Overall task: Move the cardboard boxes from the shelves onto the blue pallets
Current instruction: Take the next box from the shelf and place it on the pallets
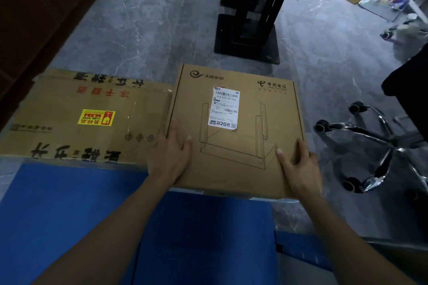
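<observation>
Router box (234,127) sits over far right corner of blue pallet (92,215), left side just beside large cardboard box (88,113) already on the pallet. Can't tell if it's fully set down. Left hand (170,157) grips its left edge and right hand (298,169) its right edge, thumbs on top. Office chair base (382,146) is on the floor to the right.

My box (234,176) carries a white label (225,106) reading 516-K20-00-058, K20 and 20元. Up and right of the label, print (273,85) says 中国电信. Left of the label, the second box (58,99) bears a yellow sticker (96,118) with a glass sign.
</observation>
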Tool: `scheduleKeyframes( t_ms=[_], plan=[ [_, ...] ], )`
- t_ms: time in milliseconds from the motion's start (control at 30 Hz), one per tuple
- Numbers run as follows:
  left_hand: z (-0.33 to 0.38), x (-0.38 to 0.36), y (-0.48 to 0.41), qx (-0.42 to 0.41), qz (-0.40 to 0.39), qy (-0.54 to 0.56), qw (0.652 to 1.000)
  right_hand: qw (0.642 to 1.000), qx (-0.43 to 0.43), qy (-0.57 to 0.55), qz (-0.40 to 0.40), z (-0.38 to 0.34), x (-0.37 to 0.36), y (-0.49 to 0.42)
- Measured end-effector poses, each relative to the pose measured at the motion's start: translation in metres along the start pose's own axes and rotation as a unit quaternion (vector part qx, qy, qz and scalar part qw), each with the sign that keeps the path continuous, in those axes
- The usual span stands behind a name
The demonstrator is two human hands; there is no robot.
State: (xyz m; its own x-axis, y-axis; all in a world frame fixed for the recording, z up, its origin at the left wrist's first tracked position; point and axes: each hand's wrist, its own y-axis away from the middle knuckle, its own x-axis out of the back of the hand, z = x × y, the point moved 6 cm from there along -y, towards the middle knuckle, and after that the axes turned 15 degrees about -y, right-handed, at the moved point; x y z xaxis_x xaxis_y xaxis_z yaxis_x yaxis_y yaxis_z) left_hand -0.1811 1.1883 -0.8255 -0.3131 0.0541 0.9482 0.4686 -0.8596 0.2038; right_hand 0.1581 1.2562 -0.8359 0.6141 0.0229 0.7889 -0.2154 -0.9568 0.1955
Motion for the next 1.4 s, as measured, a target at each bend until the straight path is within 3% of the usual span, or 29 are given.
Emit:
scheduleKeyframes(
  t_ms=[967,1400],
  plan=[
    [-0.003,-0.084,-0.016,0.013,0.011,-0.071,0.997,0.996,-0.010,-0.085,-0.027,0.061,-0.072,-0.019],
    [-0.008,-0.118,-0.016,0.040,0.001,-0.037,0.999,0.999,0.012,-0.050,-0.014,0.069,-0.088,-0.027]
  ],
)
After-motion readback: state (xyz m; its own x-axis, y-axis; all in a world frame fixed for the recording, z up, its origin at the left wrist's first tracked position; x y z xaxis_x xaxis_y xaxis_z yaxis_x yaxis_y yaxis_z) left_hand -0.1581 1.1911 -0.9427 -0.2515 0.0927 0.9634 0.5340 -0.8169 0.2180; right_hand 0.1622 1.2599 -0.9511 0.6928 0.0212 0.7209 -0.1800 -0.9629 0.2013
